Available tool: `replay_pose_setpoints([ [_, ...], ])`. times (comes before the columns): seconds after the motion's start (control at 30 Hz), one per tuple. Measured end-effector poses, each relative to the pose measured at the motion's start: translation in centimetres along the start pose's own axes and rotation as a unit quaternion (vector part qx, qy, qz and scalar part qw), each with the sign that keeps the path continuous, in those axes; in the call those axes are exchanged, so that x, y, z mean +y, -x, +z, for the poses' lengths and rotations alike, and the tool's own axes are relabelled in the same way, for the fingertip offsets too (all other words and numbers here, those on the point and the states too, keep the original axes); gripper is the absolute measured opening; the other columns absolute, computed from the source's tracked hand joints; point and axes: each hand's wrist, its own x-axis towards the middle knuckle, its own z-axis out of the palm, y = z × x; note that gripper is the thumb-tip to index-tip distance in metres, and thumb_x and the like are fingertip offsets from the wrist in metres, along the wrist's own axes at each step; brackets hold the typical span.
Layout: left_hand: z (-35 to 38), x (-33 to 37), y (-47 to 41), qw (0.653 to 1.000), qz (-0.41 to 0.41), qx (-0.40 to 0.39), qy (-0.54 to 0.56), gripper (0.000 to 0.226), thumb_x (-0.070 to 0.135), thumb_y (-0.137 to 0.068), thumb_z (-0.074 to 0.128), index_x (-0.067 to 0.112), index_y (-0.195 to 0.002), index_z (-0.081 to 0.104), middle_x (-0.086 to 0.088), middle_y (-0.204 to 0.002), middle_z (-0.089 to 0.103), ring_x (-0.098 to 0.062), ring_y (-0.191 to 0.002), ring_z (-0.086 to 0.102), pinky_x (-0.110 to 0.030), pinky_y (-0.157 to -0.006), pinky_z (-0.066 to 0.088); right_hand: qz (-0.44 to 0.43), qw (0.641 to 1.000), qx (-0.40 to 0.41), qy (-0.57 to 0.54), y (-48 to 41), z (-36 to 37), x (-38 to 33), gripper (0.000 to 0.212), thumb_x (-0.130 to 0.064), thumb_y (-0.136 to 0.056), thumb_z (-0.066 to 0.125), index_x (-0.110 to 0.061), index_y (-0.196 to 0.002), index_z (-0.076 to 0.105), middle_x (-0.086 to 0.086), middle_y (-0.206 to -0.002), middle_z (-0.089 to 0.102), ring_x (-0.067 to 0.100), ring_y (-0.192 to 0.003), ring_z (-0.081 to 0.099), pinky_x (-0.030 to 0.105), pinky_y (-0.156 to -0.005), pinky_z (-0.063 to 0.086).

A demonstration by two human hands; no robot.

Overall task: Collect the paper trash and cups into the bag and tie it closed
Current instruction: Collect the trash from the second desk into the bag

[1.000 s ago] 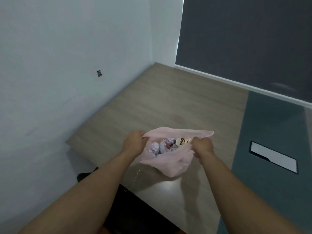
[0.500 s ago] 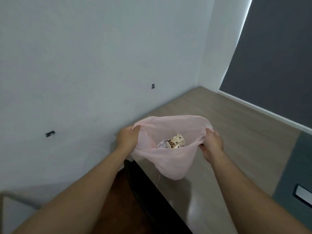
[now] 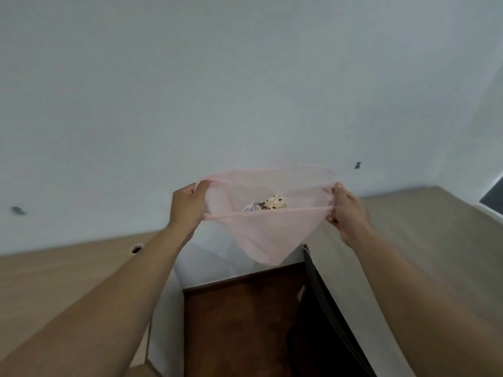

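A thin pink plastic bag (image 3: 268,235) hangs in the air in front of me, its mouth stretched wide. My left hand (image 3: 187,205) grips the left end of the rim and my right hand (image 3: 345,210) grips the right end. Inside, a cream paper cup with brown spots (image 3: 276,204) lies on crumpled white paper (image 3: 251,207). The bag's lower tip hangs over the gap between two tables.
A wooden table (image 3: 424,240) stands at the right and another wooden table (image 3: 62,270) with a round cable hole (image 3: 136,248) at the left. Dark brown floor (image 3: 239,322) shows in the gap between them. A white wall (image 3: 245,91) is straight ahead.
My view has swung left, from the right table toward the wall and the gap. Both hands have pulled apart, stretching the bag's mouth wider and lifting it off the table.
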Motion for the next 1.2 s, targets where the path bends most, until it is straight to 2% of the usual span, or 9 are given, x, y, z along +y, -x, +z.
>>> replay_pose_setpoints([
  [0.13, -11.9, -1.8, 2.6, 0.998, -0.005, 0.069, -0.004, 0.045, 0.052, -0.083, 0.073, 0.007, -0.086, 0.080, 0.005, -0.059, 0.055, -0.012, -0.051, 0.051, -0.029, -0.052, 0.043, 0.012, 0.996, -0.073, 0.050, 5.3, 8.6, 2.0, 0.041, -0.051, -0.110, 0.062, -0.019, -0.104, 0.086, 0.000, -0.082, 0.062, 0.010, -0.051, 0.053, 0.029, -0.052, 0.050],
  [0.33, -26.8, -5.0, 7.4, 0.990, -0.034, 0.137, 0.025, 0.035, 0.039, -0.094, 0.069, 0.007, -0.087, 0.081, -0.010, -0.084, 0.076, -0.020, -0.077, 0.066, -0.035, -0.071, 0.051, 0.025, 0.980, -0.174, 0.097, 13.2, 19.6, 5.7, 0.038, -0.053, -0.107, 0.067, -0.025, -0.092, 0.088, -0.003, -0.080, 0.071, 0.017, -0.069, 0.063, 0.032, -0.064, 0.060],
  [0.43, -32.8, -6.4, 10.4, 0.986, -0.030, 0.157, 0.036, 0.027, 0.038, -0.095, 0.069, 0.021, -0.099, 0.089, -0.002, -0.095, 0.086, -0.014, -0.081, 0.079, -0.025, -0.064, 0.060, 0.035, 0.965, -0.233, 0.112, 16.7, 24.4, 7.6, 0.037, -0.053, -0.106, 0.069, -0.023, -0.096, 0.088, 0.001, -0.083, 0.070, 0.019, -0.071, 0.061, 0.034, -0.066, 0.059],
  [0.53, -37.8, -7.5, 12.8, 0.981, -0.025, 0.180, 0.064, 0.027, 0.035, -0.096, 0.065, 0.027, -0.099, 0.090, 0.001, -0.102, 0.086, -0.013, -0.094, 0.081, -0.014, -0.075, 0.058, 0.037, 0.951, -0.283, 0.122, 19.7, 28.8, 9.1, 0.035, -0.050, -0.107, 0.070, -0.022, -0.100, 0.088, 0.004, -0.085, 0.066, 0.019, -0.070, 0.057, 0.034, -0.064, 0.058],
  [0.67, -44.1, -9.6, 13.9, 0.964, -0.051, 0.227, 0.127, 0.044, 0.039, -0.090, 0.058, 0.019, -0.115, 0.087, -0.009, -0.124, 0.081, -0.029, -0.114, 0.076, -0.038, -0.089, 0.057, 0.025, 0.927, -0.335, 0.166, 22.8, 34.4, 10.9, 0.027, -0.042, -0.107, 0.069, -0.022, -0.100, 0.087, 0.010, -0.094, 0.070, 0.023, -0.077, 0.060, 0.034, -0.064, 0.058],
  [0.73, -46.9, -10.9, 13.8, 0.957, -0.063, 0.253, 0.128, 0.047, 0.043, -0.090, 0.058, 0.015, -0.115, 0.086, -0.010, -0.119, 0.082, -0.034, -0.114, 0.075, -0.042, -0.087, 0.055, 0.009, 0.915, -0.353, 0.195, 23.8, 37.2, 12.0, 0.025, -0.038, -0.107, 0.067, -0.022, -0.100, 0.086, 0.012, -0.097, 0.071, 0.024, -0.076, 0.062, 0.034, -0.062, 0.059],
  [0.83, -50.5, -12.5, 12.8, 0.951, -0.084, 0.277, 0.108, 0.042, 0.047, -0.093, 0.062, 0.021, -0.115, 0.086, -0.009, -0.123, 0.082, -0.035, -0.123, 0.073, -0.054, -0.103, 0.057, -0.022, 0.902, -0.369, 0.222, 24.7, 41.5, 13.5, 0.028, -0.036, -0.110, 0.062, -0.020, -0.104, 0.085, 0.015, -0.095, 0.073, 0.023, -0.070, 0.063, 0.036, -0.061, 0.058],
  [1.07, -57.1, -14.6, 8.1, 0.943, -0.082, 0.315, 0.074, 0.038, 0.062, -0.090, 0.076, 0.037, -0.117, 0.086, 0.011, -0.115, 0.084, -0.024, -0.120, 0.077, -0.044, -0.096, 0.060, -0.068, 0.872, -0.389, 0.289, 24.7, 51.6, 17.2, 0.030, -0.024, -0.113, 0.055, -0.011, -0.112, 0.081, 0.015, -0.100, 0.080, 0.042, -0.096, 0.077, 0.048, -0.070, 0.060],
  [1.2, -60.3, -16.2, 5.3, 0.947, -0.082, 0.304, 0.064, 0.034, 0.053, -0.097, 0.069, 0.036, -0.123, 0.084, 0.012, -0.130, 0.079, -0.016, -0.128, 0.072, -0.042, -0.097, 0.059, -0.078, 0.843, -0.404, 0.346, 24.0, 56.8, 19.0, 0.027, -0.020, -0.112, 0.055, -0.007, -0.116, 0.078, 0.019, -0.103, 0.081, 0.044, -0.101, 0.077, 0.056, -0.085, 0.064],
])
